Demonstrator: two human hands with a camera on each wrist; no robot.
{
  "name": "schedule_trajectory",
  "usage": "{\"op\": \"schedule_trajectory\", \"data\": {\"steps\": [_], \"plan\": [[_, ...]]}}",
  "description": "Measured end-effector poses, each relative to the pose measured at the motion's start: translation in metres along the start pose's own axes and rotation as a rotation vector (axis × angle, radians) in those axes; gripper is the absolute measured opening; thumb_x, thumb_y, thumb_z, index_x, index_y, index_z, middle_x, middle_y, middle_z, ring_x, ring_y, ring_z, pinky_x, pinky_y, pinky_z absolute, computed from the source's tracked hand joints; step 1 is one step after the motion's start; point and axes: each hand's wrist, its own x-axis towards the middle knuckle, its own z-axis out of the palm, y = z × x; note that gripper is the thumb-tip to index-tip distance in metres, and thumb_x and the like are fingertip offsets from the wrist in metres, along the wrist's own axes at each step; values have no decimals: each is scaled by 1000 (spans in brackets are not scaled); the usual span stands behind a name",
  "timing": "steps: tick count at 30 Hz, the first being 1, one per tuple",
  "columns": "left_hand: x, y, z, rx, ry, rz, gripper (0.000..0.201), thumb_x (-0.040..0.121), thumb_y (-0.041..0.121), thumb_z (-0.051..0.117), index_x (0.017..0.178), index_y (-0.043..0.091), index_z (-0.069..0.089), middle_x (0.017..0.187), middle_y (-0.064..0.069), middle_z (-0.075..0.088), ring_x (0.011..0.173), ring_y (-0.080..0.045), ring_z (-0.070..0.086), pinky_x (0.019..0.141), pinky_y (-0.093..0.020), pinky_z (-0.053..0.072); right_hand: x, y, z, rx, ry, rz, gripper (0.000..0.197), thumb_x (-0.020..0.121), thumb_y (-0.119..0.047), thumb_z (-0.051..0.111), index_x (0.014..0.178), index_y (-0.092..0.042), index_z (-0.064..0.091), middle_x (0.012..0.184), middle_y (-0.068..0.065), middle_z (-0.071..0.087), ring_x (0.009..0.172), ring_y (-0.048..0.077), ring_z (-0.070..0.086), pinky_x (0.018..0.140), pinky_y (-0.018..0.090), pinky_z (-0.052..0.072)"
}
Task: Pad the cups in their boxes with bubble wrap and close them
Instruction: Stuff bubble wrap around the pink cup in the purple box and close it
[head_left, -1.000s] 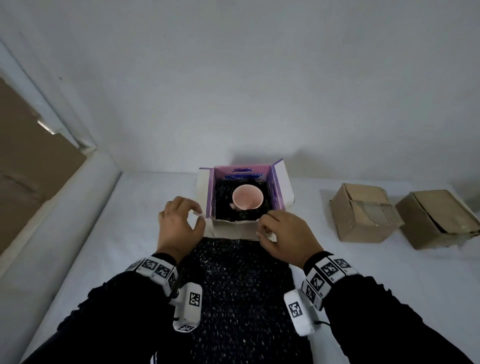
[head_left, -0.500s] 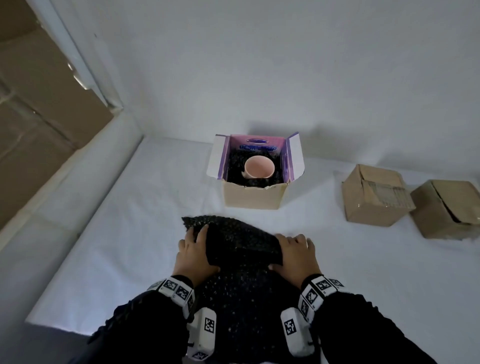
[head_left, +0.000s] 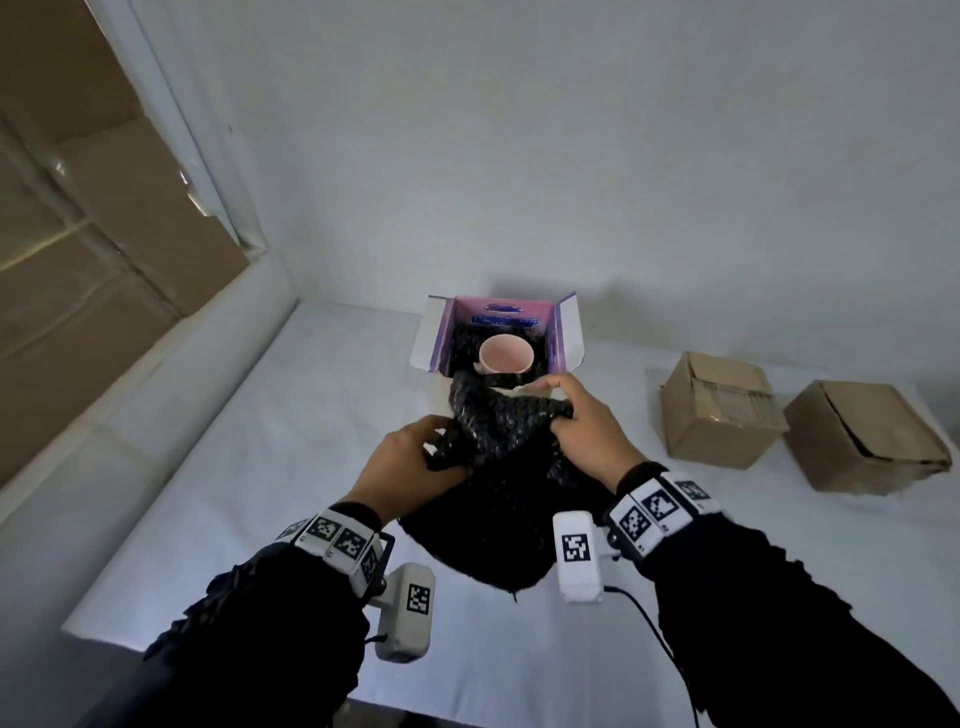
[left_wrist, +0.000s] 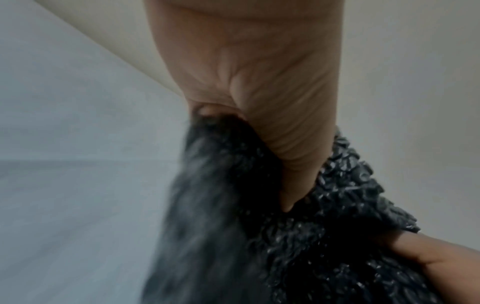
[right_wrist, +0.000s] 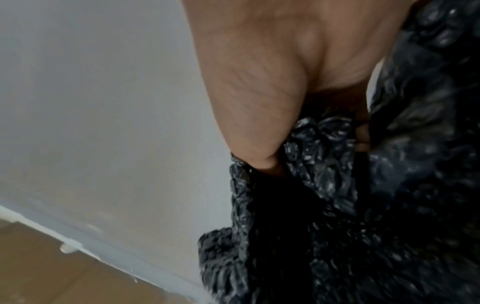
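open box: the purple-lined box (head_left: 500, 340) stands at 12 o'clock on the white desk (head_left: 270, 467), flaps up, a pink cup (head_left: 506, 354) upright inside with dark bubble wrap already packed around it.
wrap in hand: a black sheet of bubble wrap (head_left: 498, 441) is held bunched above the desk, just in front of the box at 6 o'clock from it.
left hand: the left hand (head_left: 410, 460) grips the sheet's near-left edge, fingers curled into it.
right hand: the right hand (head_left: 584, 426) pinches the right edge, thumb pressed on the wrap, one finger reaching toward the box rim.
done so far: two plain cardboard boxes (head_left: 719, 410) (head_left: 862, 436) at 3 o'clock look folded shut, though the far one's flaps sit loose.
left to do: it appears the top padding still has to go over the cup, and the four flaps are not yet closed.
edges: the wall rises just behind the box; the desk's front edge runs near the person's sleeves.
open room: bare desk lies wide at 9 o'clock and between the open box and the shut pair.
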Motion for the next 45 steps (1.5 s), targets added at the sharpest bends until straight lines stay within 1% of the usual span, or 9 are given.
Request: {"op": "schedule_trajectory", "data": {"steps": [5,11,16,21,23,25,30,35,45], "plan": [[9,16,-13,-44,290,75,56,71,56,73,116,23,61,101,6,61,90,-10,58,79,-26,47,13,-29,-31,78,202,-54,51,86,6,43,109,-37,60,102,-1,66,59,18,54,45,20,35],[46,34,-40,-71,373,163,18,82,24,75,89,29,58,83,12,67,63,0,64,58,-14,43,41,-68,-53,71,625,-304,56,75,15,41,115,-20,59,108,-1,62,97,17,59,82,19,44],[101,47,-66,-459,261,60,29,92,-4,51,113,16,53,104,-3,65,72,-10,72,62,-29,58,71,-90,-50,-83,790,-561,60,62,14,40,112,-11,59,112,9,55,105,20,54,93,19,42],[139,41,-84,-905,59,-45,35,85,-16,49,114,4,53,104,-11,66,98,-27,67,90,-32,55,88,-71,-24,-355,662,-665,47,64,-2,41,106,-5,63,116,16,49,119,28,44,102,17,32],[153,31,-88,-981,74,-97,20,97,6,48,112,-5,54,107,-20,65,94,-19,69,84,-26,55,95,-49,-12,-529,520,-662,43,63,3,49,103,-5,63,112,14,50,116,32,45,93,24,41],[167,21,-89,-1125,-14,-171,57,101,41,36,112,-10,60,116,-22,66,100,-21,67,93,-31,50,102,-23,-1,-664,314,-603,41,63,1,57,103,-7,61,110,13,51,110,30,44,82,33,50],[188,-2,-66,-80,-96,323,17,77,22,77,92,14,74,110,-1,66,98,-7,62,85,-29,50,110,6,21,-646,-106,-242,51,80,-59,46,103,-16,61,97,0,50,92,16,47,74,32,47],[193,-5,-43,855,-64,499,13,70,26,75,82,30,72,101,-5,56,95,-31,49,77,-41,39,123,-5,25,-751,-229,-104,26,89,-27,49,104,-9,61,102,7,62,104,27,51,77,29,39],[195,31,-26,1063,-312,347,16,89,11,48,92,15,63,100,-2,65,96,-22,59,69,-30,44,124,-23,30,-935,-203,31,21,94,-18,45,101,-9,64,100,9,65,91,29,63,65,31,41]]}}
